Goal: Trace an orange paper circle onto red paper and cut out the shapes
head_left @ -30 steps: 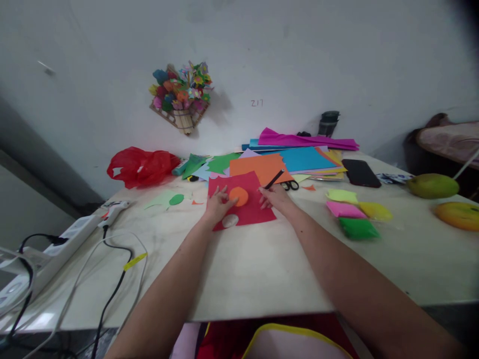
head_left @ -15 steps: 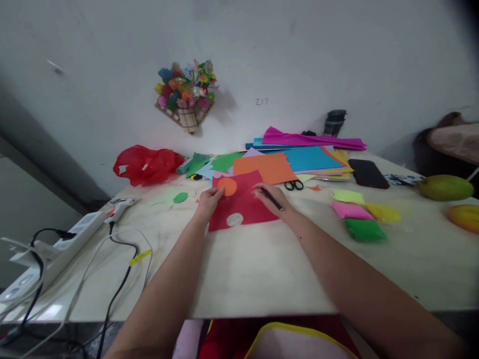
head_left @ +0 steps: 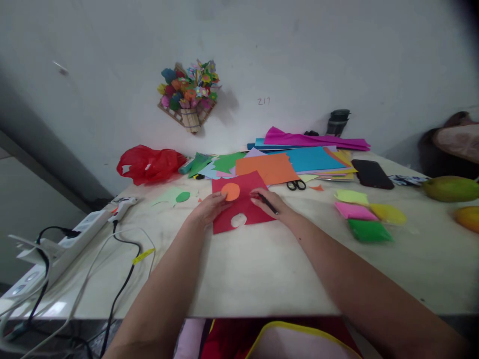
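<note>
A red sheet of paper [head_left: 250, 205] lies on the table in front of me. My left hand [head_left: 209, 208] pinches the left edge of an orange paper circle [head_left: 231, 192], which is over the upper left part of the sheet. In my right hand [head_left: 272, 202] is a black pen [head_left: 268, 203], its tip end hidden by the fingers, with the hand resting at the sheet's right side. Near the bottom edge of the red sheet shows a pale round patch [head_left: 238, 220]; whether it is a hole or a disc I cannot tell.
Behind the sheet lie orange paper [head_left: 265, 168], a blue sheet [head_left: 316, 158] and black-handled scissors [head_left: 296, 185]. A green oval [head_left: 183, 197] and red bag [head_left: 149, 164] are left. Coloured packets [head_left: 370, 230] and a phone [head_left: 372, 174] lie right. Cables surround a power strip [head_left: 60, 254].
The orange circle has shifted slightly right and down over the red sheet with my left hand. My right hand with the pen has moved a little nearer me. The whole view has shifted slightly.
</note>
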Action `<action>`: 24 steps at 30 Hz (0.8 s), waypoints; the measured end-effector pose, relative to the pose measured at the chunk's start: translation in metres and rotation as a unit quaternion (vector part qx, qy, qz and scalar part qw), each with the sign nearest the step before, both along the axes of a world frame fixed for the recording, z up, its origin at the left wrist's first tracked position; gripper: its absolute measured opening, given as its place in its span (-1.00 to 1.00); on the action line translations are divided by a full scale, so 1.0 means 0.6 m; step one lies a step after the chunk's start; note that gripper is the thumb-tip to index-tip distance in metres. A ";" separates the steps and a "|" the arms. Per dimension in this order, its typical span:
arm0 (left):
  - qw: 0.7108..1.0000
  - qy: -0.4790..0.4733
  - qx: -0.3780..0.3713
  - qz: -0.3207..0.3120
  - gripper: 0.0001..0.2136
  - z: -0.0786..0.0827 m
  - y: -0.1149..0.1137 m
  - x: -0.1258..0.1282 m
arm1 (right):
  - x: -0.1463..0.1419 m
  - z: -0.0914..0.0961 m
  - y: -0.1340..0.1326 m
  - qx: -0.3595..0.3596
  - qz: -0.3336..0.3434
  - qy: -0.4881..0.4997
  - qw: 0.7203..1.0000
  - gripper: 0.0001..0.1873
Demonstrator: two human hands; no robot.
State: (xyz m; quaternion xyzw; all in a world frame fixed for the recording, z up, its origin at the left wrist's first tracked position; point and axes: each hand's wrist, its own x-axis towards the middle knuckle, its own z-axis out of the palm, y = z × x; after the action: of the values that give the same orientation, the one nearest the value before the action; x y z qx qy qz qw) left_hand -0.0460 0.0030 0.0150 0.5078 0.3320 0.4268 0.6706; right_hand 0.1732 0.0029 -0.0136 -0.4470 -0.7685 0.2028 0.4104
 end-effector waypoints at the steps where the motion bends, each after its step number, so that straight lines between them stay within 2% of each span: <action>1: 0.998 0.019 -0.027 -0.055 -0.71 -0.002 -0.002 0.003 | -0.001 -0.003 0.002 0.011 -0.009 -0.030 0.999 -0.72; 3: 0.986 0.058 -0.066 -0.144 -0.68 -0.002 -0.007 0.007 | -0.002 -0.006 0.007 0.031 -0.027 -0.096 0.995 -0.70; 4: 0.983 0.070 -0.067 -0.158 -0.68 -0.001 -0.008 0.006 | -0.001 -0.005 0.008 0.039 -0.034 -0.122 0.991 -0.71; 5: 0.985 0.077 -0.057 -0.144 -0.70 0.000 -0.008 0.005 | 0.001 -0.003 0.008 0.045 -0.041 -0.138 0.989 -0.73; 8: 0.994 0.103 -0.018 -0.024 -0.75 0.001 -0.002 -0.004 | 0.011 0.007 0.005 0.051 -0.080 -0.136 0.986 -0.78; 10: 0.989 0.141 -0.013 0.036 -0.76 -0.001 0.003 -0.009 | 0.019 0.012 0.005 0.042 -0.109 -0.082 0.990 -0.76; 13: 0.984 0.164 -0.007 0.066 -0.75 -0.004 0.005 -0.007 | 0.028 0.011 0.012 -0.023 -0.112 0.075 0.991 -0.69; 17: 0.992 0.124 -0.024 -0.010 -0.75 -0.003 -0.002 0.008 | 0.034 0.005 0.028 -0.103 -0.118 0.232 0.960 -0.67; 20: 0.990 0.138 -0.021 -0.024 -0.75 -0.004 -0.003 0.016 | 0.036 -0.001 0.035 -0.141 -0.119 0.272 0.945 -0.68; 24: 0.981 0.185 -0.004 0.061 -0.76 -0.008 0.008 0.012 | 0.036 -0.014 0.039 -0.122 -0.151 0.264 0.945 -0.68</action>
State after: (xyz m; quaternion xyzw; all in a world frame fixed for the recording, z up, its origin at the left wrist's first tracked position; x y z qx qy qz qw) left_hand -0.0385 0.0076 0.0102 0.5542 0.4824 0.3648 0.5720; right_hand 0.1950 0.0261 -0.0220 -0.5349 -0.5256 0.3411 0.5669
